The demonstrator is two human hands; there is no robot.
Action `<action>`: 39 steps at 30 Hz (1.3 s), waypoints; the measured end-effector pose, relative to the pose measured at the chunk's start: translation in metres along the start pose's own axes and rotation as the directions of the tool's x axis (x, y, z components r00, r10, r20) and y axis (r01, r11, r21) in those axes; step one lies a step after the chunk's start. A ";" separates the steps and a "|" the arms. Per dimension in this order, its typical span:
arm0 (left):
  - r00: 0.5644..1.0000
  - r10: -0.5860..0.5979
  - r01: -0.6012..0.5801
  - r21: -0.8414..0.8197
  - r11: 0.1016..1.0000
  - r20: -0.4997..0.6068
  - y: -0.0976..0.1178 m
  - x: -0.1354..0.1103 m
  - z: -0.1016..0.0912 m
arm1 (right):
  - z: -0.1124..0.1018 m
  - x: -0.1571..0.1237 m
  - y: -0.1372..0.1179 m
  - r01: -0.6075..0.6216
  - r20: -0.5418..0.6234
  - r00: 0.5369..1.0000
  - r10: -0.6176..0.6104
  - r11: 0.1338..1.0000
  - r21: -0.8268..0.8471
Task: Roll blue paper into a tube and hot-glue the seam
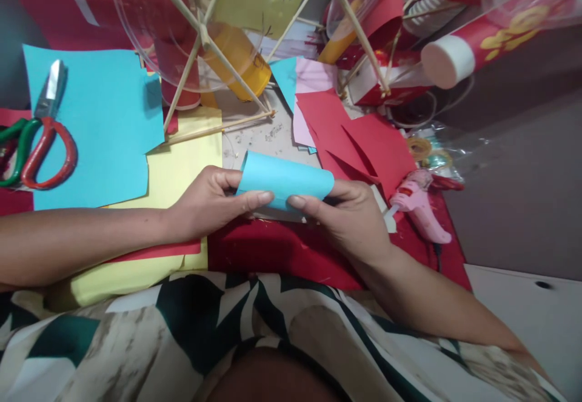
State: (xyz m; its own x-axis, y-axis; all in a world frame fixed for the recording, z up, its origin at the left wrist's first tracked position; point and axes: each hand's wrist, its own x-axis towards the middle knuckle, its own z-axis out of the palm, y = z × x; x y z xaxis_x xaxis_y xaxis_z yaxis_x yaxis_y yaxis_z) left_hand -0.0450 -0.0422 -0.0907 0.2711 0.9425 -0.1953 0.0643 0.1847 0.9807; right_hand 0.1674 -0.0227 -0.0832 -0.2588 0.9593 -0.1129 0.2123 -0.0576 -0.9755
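Observation:
A small sheet of light blue paper [284, 179] is curled into a short tube and held level in front of me. My left hand [209, 202] pinches its left end, thumb on the near side. My right hand [348, 211] grips the right end the same way, thumb pressed along the near edge. Both hands are closed on the paper, just above a red surface [273, 250].
Red-and-green handled scissors [39, 141] lie on a large blue sheet [95, 123] at left. Yellow paper [182, 165] lies under my left wrist. Red paper scraps [364, 141] and a pink glue gun [416, 205] sit right. A bamboo-stick frame [204, 38] with plastic cups stands behind.

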 end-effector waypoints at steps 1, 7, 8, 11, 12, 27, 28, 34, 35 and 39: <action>1.000 -0.002 0.002 -0.023 1.000 -0.009 0.001 0.000 0.000 | -0.001 0.001 0.001 -0.002 -0.016 1.000 0.002 1.000 0.013; 0.999 -0.016 0.010 -0.139 0.990 -0.042 0.003 0.001 -0.001 | -0.002 0.002 0.004 -0.009 -0.021 1.000 0.010 0.999 0.050; 0.999 -0.013 0.007 -0.144 0.990 -0.041 0.002 0.001 -0.001 | -0.002 0.002 0.004 -0.010 -0.017 1.000 0.011 0.999 0.039; 1.000 0.000 -0.002 -0.129 0.992 -0.017 0.002 0.000 -0.002 | -0.003 0.000 0.002 -0.009 -0.013 1.000 0.009 1.000 0.022; 1.000 0.000 -0.001 -0.116 0.993 -0.008 0.002 0.000 -0.002 | -0.003 0.000 0.001 -0.008 -0.008 1.000 0.008 1.000 0.024; 0.994 -0.101 0.108 -0.313 0.944 0.038 -0.001 0.002 -0.003 | -0.004 0.000 0.001 0.086 0.000 0.996 -0.086 0.992 -0.095; 0.994 -0.095 0.109 -0.313 0.944 0.057 -0.002 0.002 -0.003 | -0.004 0.000 0.002 0.086 0.008 0.996 -0.086 0.993 -0.083; 0.985 -0.076 0.120 -0.303 0.945 0.153 -0.004 0.004 -0.004 | -0.002 0.000 0.004 0.062 0.075 0.995 -0.061 0.998 -0.009; 0.986 -0.087 0.126 -0.304 0.944 0.141 -0.004 0.004 -0.004 | -0.002 0.000 0.005 0.068 0.079 0.995 -0.066 0.997 -0.024; 0.992 -0.109 0.126 -0.315 0.941 0.070 -0.002 0.004 -0.004 | -0.002 0.000 0.005 0.122 0.058 0.991 -0.117 0.988 -0.091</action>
State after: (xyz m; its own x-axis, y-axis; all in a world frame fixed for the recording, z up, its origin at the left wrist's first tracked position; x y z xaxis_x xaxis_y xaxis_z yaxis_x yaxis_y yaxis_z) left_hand -0.0482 -0.0374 -0.0932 0.3294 0.8949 -0.3011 -0.2076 0.3798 0.9015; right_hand 0.1705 -0.0228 -0.0879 -0.3358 0.9419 -0.0089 0.2640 0.0851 -0.9608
